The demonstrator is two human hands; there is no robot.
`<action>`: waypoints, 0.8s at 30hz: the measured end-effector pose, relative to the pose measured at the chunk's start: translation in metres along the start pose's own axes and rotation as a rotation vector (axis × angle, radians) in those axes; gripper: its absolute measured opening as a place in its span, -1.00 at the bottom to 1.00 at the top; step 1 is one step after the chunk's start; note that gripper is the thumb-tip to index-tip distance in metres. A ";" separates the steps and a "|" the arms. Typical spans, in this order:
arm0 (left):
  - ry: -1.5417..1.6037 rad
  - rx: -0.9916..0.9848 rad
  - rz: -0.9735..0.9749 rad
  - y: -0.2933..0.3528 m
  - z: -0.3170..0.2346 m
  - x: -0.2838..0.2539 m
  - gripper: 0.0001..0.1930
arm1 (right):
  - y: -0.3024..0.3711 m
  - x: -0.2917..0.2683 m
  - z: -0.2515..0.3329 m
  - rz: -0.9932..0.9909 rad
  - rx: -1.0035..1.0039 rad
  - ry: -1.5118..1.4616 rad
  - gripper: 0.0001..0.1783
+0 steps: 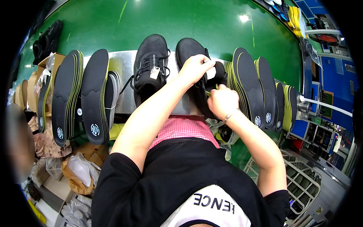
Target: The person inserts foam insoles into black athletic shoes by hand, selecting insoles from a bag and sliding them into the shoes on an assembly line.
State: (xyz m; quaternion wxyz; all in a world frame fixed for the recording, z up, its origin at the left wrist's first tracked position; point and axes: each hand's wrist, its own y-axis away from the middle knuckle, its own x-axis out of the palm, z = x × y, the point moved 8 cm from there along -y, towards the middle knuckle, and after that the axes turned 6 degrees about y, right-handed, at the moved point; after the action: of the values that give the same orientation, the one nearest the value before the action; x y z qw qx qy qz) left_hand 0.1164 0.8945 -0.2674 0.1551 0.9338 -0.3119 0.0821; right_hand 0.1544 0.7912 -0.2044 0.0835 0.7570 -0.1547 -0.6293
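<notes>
In front of me a black lace-up shoe (185,47) lies with its toe pointing away. My left hand (194,70) is closed at its tongue, beside a white tag (211,72). Over the shoe's opening my right hand (224,101) is closed on an insole, mostly hidden; only a thin yellow-green edge (208,93) shows by the fingers. To the left stands a second black shoe (151,53), its laces loose and a whitish tag on its tongue. Neither hand touches that one.
Stacks of black insoles with yellow-green edges stand on the left (68,94) and right (247,83) along the metal ledge (124,60). Beyond lies a green surface (181,19). More dark shoes (47,41) sit at far left. A wire rack (302,181) is at lower right.
</notes>
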 end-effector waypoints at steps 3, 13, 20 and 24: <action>0.010 -0.036 -0.008 0.003 0.001 -0.005 -0.77 | -0.001 0.009 0.012 0.030 -0.074 0.090 -0.82; -0.141 0.015 -0.099 0.009 0.001 -0.017 -0.75 | 0.001 -0.026 -0.014 0.306 -0.114 -0.080 -0.83; -0.118 0.019 -0.083 -0.001 0.013 -0.004 -0.68 | -0.003 0.003 -0.002 0.041 -0.024 -0.122 -0.80; -0.195 -0.006 -0.170 -0.001 0.013 -0.013 -0.69 | 0.031 -0.040 -0.029 0.470 -0.136 -0.374 -0.71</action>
State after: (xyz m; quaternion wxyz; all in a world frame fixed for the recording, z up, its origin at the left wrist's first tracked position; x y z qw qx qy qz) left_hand 0.1074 0.8976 -0.2828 0.1334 0.9599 -0.2455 -0.0236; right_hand 0.1725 0.7734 -0.1515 0.2474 0.5640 -0.2960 -0.7301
